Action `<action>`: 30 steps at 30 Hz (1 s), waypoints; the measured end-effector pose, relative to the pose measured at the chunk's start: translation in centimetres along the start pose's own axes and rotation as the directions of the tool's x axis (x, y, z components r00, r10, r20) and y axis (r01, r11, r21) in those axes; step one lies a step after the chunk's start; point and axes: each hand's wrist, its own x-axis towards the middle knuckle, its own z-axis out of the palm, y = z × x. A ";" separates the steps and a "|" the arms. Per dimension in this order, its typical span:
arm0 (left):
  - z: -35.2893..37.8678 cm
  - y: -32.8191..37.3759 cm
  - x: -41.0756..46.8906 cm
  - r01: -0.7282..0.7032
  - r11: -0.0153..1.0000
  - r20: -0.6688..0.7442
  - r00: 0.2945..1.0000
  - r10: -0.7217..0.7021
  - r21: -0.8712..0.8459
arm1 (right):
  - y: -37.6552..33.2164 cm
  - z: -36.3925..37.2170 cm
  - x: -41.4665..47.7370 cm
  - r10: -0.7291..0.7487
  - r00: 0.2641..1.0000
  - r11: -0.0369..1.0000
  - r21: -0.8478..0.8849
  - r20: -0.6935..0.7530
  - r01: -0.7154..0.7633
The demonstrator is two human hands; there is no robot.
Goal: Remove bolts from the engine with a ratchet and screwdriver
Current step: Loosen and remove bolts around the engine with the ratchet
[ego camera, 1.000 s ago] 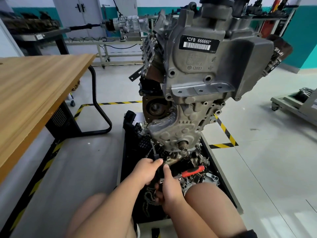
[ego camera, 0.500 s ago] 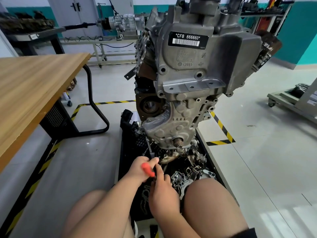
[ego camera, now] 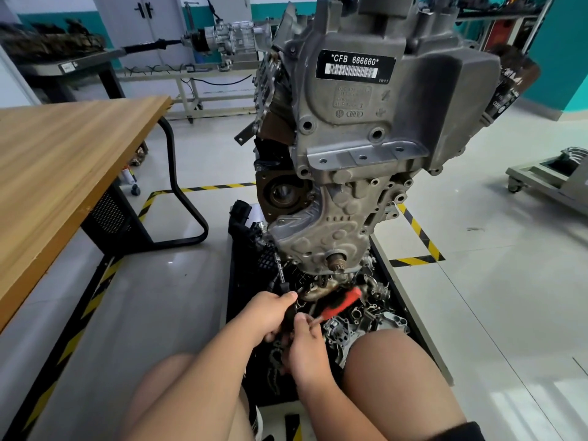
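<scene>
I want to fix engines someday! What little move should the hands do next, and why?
Probably swing the red-handled ratchet a short stroke with the right hand. The left hand grips the black-handled screwdriver, whose shaft reaches up to the lower edge of the grey metal engine, so a bolt there likely needs turning.

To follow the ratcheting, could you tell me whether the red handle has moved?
Yes: the red handle swung right, back under the engine's shaft stub.

The engine (ego camera: pixel 366 148) stands right of the table (ego camera: pixel 63 173), above a crate (ego camera: pixel 236 316) of parts (ego camera: pixel 369 316).
</scene>
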 end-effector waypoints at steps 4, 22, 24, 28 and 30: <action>-0.1 -0.1 -0.5 0.025 0.998 0.078 0.997 -0.021 -0.053 | -1.0 0.1 -0.4 0.298 0.941 0.794 0.505 0.162 -0.338; 0.1 -0.1 -0.5 -0.057 0.998 -0.079 0.995 0.060 0.039 | -0.8 -0.8 -1.3 -0.183 0.982 0.909 -0.371 0.055 0.191; 0.1 -0.2 -0.3 -0.058 0.997 -0.082 0.995 0.061 0.048 | -0.6 -0.8 -1.7 -0.256 0.962 0.758 -0.597 0.098 0.262; 0.5 -0.4 0.0 -0.091 0.996 -0.054 0.994 0.092 0.020 | -0.2 -0.9 -1.6 -0.354 0.932 0.585 -0.757 0.083 0.290; 0.6 -0.3 0.1 -0.108 0.993 -0.079 0.990 0.112 0.055 | 0.1 -1.0 -1.5 -0.355 0.930 0.518 -0.808 0.095 0.280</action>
